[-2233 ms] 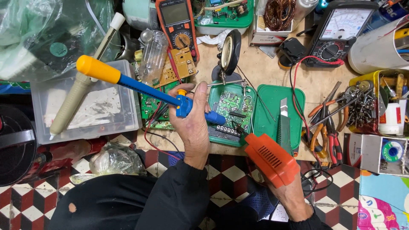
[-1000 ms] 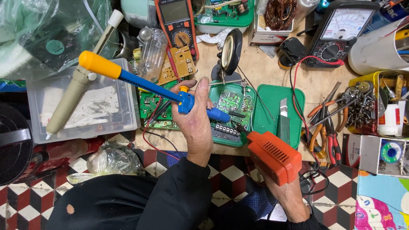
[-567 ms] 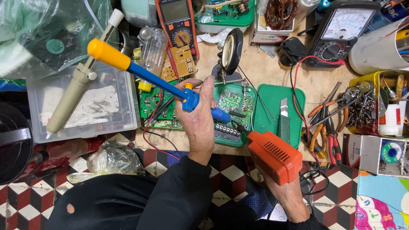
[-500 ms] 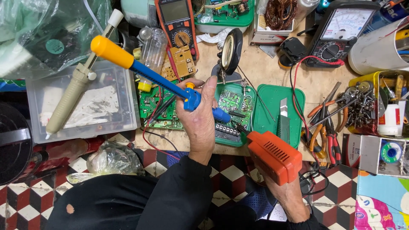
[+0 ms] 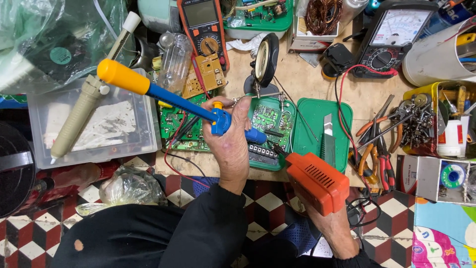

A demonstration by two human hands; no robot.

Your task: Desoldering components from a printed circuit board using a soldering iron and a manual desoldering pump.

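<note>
My left hand (image 5: 233, 144) grips a blue desoldering pump (image 5: 183, 101) with a yellow plunger end pointing up-left; its tip rests near the green circuit board (image 5: 270, 121) in a green casing. My right hand (image 5: 337, 228), mostly hidden, holds an orange soldering gun (image 5: 317, 181) whose tip points up-left at the same board. A second green board (image 5: 176, 124) with wires lies under the pump's shaft.
A clear plastic tub (image 5: 94, 124) with a beige pump stands left. Two multimeters (image 5: 203, 22) (image 5: 394, 34), a magnifier stand (image 5: 265, 62), a green lid with a knife (image 5: 325, 131), pliers (image 5: 377, 144) and a solder reel (image 5: 452, 174) crowd the bench.
The desoldering pump has tilted, its yellow end rising and swinging slightly right. The soldering gun stays in place by the board.
</note>
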